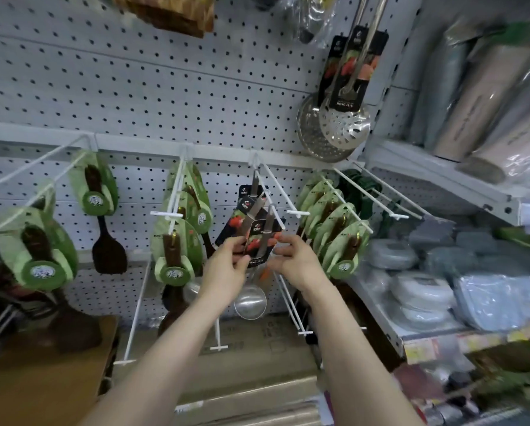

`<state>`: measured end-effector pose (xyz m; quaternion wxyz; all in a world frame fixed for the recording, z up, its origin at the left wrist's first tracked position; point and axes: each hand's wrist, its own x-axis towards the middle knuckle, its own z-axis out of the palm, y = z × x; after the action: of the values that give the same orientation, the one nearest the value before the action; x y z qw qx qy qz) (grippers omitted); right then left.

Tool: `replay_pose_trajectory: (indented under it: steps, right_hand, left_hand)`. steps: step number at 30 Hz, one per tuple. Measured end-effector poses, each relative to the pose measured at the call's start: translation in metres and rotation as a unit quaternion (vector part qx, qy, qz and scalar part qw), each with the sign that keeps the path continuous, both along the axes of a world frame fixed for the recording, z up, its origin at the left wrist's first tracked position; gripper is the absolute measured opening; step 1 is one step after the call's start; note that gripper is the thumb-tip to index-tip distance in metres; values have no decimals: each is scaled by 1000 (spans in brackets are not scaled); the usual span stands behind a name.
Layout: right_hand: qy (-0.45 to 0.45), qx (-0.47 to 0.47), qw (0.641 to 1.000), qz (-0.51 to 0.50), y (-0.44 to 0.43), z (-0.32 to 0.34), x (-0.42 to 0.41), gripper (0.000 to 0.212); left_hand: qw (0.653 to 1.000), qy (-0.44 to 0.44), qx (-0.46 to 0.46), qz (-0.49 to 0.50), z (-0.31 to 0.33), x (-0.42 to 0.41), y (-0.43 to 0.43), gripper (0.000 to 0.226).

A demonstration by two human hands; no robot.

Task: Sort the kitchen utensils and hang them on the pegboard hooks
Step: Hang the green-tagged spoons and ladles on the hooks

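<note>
At the centre of the frame we see a steel ladle (250, 303) held up in front of the pegboard (134, 87), its round bowl hanging below the wrists. The left hand (227, 265) pinches the ladle by the left edge of its black card (259, 241), thumb in front. The right hand (294, 261) grips the card's right edge with curled fingers. The top of the handle is close to the tip of a white wire hook (268, 176); we cannot tell whether it is already threaded on. Further back on that hook hang two more black-carded utensils (251, 198).

To the left and right of centre, rows of green-carded wooden spatulas (174, 250) fill the neighbouring hooks. At the upper right two steel skimmers (343, 127) hang against the board. On the shelf (442, 333) at the lower right lie grey wrapped packs, and a cardboard box (42, 379) sits at the lower left.
</note>
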<state>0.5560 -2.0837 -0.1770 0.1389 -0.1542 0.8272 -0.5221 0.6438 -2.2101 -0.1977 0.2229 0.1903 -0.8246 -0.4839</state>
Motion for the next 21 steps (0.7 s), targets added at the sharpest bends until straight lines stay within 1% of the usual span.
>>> replay_pose_trajectory:
  steps: [3, 5, 7, 9, 10, 12, 14, 17, 19, 21]
  right_hand:
    - [-23, -54, 998, -2, -4, -26, 10, 43]
    - [-42, -82, 996, -4, -6, -40, 15, 38]
    - [-65, -96, 993, 5, -9, -53, 20, 40]
    - [-67, -89, 994, 10, -10, -66, 21, 41]
    - [-63, -82, 995, 12, -10, -71, 20, 35]
    - [-57, -74, 996, 14, -11, -80, 19, 14]
    - [-59, -76, 995, 9, -11, -86, 19, 1]
    - [-58, -78, 995, 8, -10, -90, 19, 5]
    - [-66, -80, 995, 15, -9, -94, 19, 12]
    - [-79, -89, 993, 17, -9, -98, 19, 19]
  left_hand:
    - [1000, -19, -1, -4, -20, -1, 5, 34]
    - [1000, -15, 1, -10, -28, 1, 10, 33]
    - [1000, -7, 8, -13, -33, 4, 12, 34]
    - [1000, 5, 16, -15, -40, 5, 11, 35]
    - [1000, 8, 16, -18, -44, 5, 10, 37]
    - [1000, 8, 10, -26, -55, 6, 8, 43]
    - [1000, 10, 11, -24, -65, 8, 5, 53]
    - [1000, 0, -18, 24, -72, 9, -2, 61]
    - [998, -8, -25, 59, -72, 6, -8, 64]
    - [996, -13, -33, 76, -73, 0, -12, 61]
